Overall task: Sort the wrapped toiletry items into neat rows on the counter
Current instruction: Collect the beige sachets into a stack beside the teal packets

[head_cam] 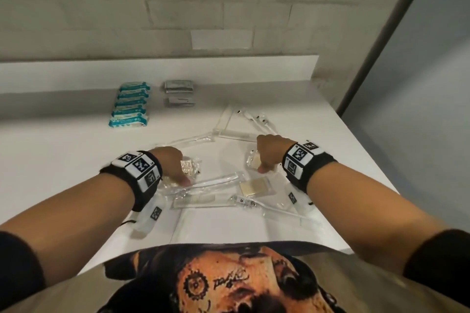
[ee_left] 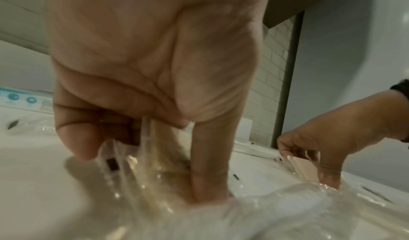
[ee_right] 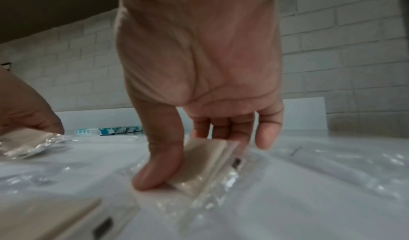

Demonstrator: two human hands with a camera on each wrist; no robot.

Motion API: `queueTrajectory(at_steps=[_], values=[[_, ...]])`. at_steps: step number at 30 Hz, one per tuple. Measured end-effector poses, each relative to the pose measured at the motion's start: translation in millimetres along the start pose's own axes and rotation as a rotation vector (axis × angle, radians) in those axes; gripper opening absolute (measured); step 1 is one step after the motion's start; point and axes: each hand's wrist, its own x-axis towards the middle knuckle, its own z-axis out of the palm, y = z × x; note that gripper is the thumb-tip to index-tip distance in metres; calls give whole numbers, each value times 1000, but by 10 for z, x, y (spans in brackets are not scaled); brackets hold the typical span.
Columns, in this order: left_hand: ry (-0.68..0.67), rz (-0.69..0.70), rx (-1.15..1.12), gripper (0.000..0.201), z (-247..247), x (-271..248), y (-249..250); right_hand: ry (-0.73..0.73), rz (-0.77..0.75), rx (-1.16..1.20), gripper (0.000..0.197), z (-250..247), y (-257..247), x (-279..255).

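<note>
Several clear-wrapped toiletry items lie scattered on the white counter [head_cam: 63, 160]. My left hand [head_cam: 181, 173] is low over the pile and pinches a crinkled clear packet with beige contents [head_cam: 190, 165] between thumb and fingers; the left wrist view shows this left hand [ee_left: 141, 170] gripping the packet [ee_left: 119, 158]. My right hand [head_cam: 264, 160] pinches a flat beige pad in clear wrap [head_cam: 254, 160]. In the right wrist view the right hand [ee_right: 190, 158] holds that pad [ee_right: 210, 170] tilted on edge against the counter.
A row of teal packets [head_cam: 129, 104] and a stack of grey sachets [head_cam: 179, 93] sit near the back wall. Wrapped toothbrushes [head_cam: 254, 119] lie behind my hands. Another beige packet [head_cam: 255, 185], a wrapped comb [head_cam: 195, 201] and a toothbrush [head_cam: 267, 207] lie in front. The counter's right edge [head_cam: 368, 155] is close.
</note>
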Motion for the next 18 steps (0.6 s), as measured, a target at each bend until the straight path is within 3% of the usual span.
queueTrajectory(at_steps=[4, 6, 9, 11, 14, 16, 18], values=[[109, 7, -66, 56, -12, 22, -14, 60, -75, 156, 55, -201, 228, -183], [204, 27, -175, 56, -65, 59, -51, 71, -99, 202, 48, -330, 320, -353], [368, 70, -276, 68, -155, 209, -124, -68, -237, 209, 34, -355, 243, -558], [354, 80, -312, 58, -182, 243, -103, -132, -331, 63, 21, -182, 88, -618], [262, 82, -302, 30, -114, 219, -1, -45, -354, -89, 26, 173, -96, -625], [291, 51, -255, 38, -40, 231, 68, 48, -325, -31, 32, 288, -86, -584], [303, 29, -244, 49, 20, 200, 153, 15, -249, 73, 51, 272, 9, -524]])
